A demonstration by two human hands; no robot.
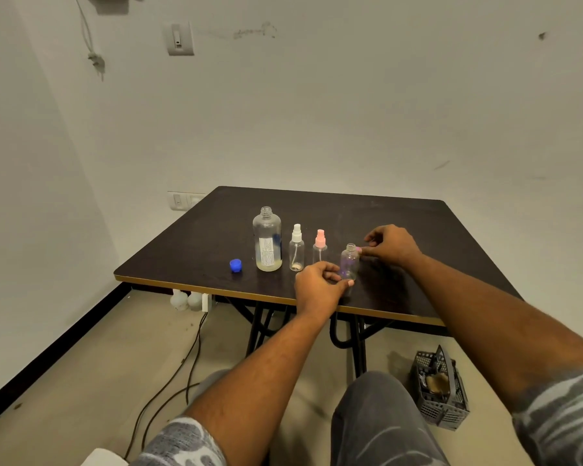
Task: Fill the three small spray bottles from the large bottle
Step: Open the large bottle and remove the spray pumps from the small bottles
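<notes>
On the dark table (401,230) the large clear bottle (267,242) stands uncapped, with a little pale liquid at its bottom. Its blue cap (235,265) lies to its left. To its right stand a small bottle with a white spray top (296,248) and one with a pink spray top (320,245). A third small bottle (350,260) stands open, with no top. My left hand (318,289) grips its base. My right hand (391,245) pinches a small purple-pink piece, apparently its spray top (358,249), beside the bottle's neck.
A grey plastic basket (440,390) sits on the floor at the right, beside my knee. Cables (182,371) run across the floor under the table's left side. White walls close in behind and to the left of the table.
</notes>
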